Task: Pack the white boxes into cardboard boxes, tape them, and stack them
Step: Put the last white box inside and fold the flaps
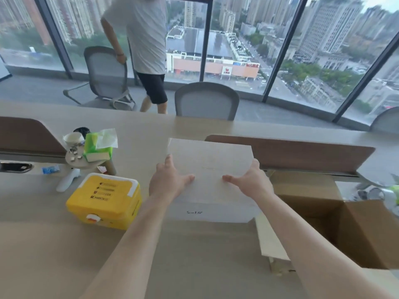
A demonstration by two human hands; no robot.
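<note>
Window-side table: left hand and right hand, fingers straight, press the white box; next, likely, lifting it into the cardboard box at three o'clock.

White box (black scrawl on front), yellow case with white latch, brown cardboard box

Bright, even daylight floods in from the windows far beyond the left grip. Faint shadows on the tabletop; edges bow, everything slightly soft.
</note>
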